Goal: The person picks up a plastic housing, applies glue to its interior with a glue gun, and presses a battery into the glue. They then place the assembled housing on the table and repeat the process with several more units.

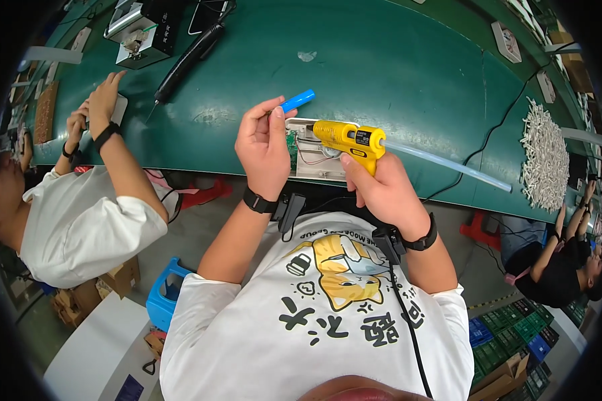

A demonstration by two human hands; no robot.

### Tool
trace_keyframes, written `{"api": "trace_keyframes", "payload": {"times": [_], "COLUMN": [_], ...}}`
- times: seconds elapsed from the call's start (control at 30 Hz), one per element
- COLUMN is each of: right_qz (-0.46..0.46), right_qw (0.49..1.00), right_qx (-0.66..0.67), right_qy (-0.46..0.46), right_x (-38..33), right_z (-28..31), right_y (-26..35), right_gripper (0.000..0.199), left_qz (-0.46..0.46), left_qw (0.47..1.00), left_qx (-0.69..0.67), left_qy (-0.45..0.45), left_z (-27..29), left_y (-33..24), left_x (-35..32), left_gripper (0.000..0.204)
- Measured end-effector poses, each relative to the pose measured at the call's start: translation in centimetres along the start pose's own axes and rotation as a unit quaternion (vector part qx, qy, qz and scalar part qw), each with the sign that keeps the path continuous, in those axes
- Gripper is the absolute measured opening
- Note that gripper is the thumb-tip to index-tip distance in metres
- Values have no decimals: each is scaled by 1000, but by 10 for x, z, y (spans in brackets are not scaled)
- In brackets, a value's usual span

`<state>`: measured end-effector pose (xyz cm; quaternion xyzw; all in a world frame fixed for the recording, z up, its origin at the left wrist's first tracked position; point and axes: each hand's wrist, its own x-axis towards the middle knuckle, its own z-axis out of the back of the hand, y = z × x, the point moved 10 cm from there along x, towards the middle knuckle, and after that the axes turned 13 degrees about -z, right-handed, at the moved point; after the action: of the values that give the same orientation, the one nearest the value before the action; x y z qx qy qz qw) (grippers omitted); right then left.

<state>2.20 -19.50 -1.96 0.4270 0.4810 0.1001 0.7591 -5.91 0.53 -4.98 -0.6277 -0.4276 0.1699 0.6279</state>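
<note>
Glue gun, yellow, sits at the near edge of the green bench, nozzle pointing left onto a white tray. Right hand is closed round its grip from below, fingers wrapped tight. A clear glue stick runs out of the gun's back toward the right, over the bench edge.

Left hand is just left of the gun, fingers curled, thumb and fingertips pinching a blue cylinder whose free end sticks up and to the right. The same hand lies against the left end of the tray, where a green circuit board and thin wires show. Both wrists carry dark bands.

Farther left on the bench lies a black electric screwdriver, tip toward the near side, with a grey metal device beyond it at the far left. A co-worker in a white shirt sits at left, both hands raised on a small pale object at the bench edge. At far right a heap of white parts rests on the bench, and another person in black sits below it. Green crates stand on the floor, near right.
</note>
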Motion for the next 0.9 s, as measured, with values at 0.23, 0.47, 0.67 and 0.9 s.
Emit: {"api": "trace_keyframes", "payload": {"times": [0.23,0.47,0.67,0.9], "right_qz": [-41,-19,-40,-48], "right_qw": [997,991,993,992], "right_qx": [58,130,90,108], "right_qy": [36,-26,-66,-52], "right_x": [-12,-31,-34,-32], "right_z": [8,43,49,48], "right_y": [-14,-25,-42,-46], "right_gripper": [28,23,22,25], "left_qz": [-11,-184,-234,-264], "left_qw": [1000,975,940,930], "left_qx": [15,75,152,160], "left_qy": [3,101,199,201], "left_z": [-1,-8,-29,-31], "left_y": [-12,-44,-59,-64], "left_x": [-5,-5,-5,-5], "left_gripper": [17,17,18,19]}}
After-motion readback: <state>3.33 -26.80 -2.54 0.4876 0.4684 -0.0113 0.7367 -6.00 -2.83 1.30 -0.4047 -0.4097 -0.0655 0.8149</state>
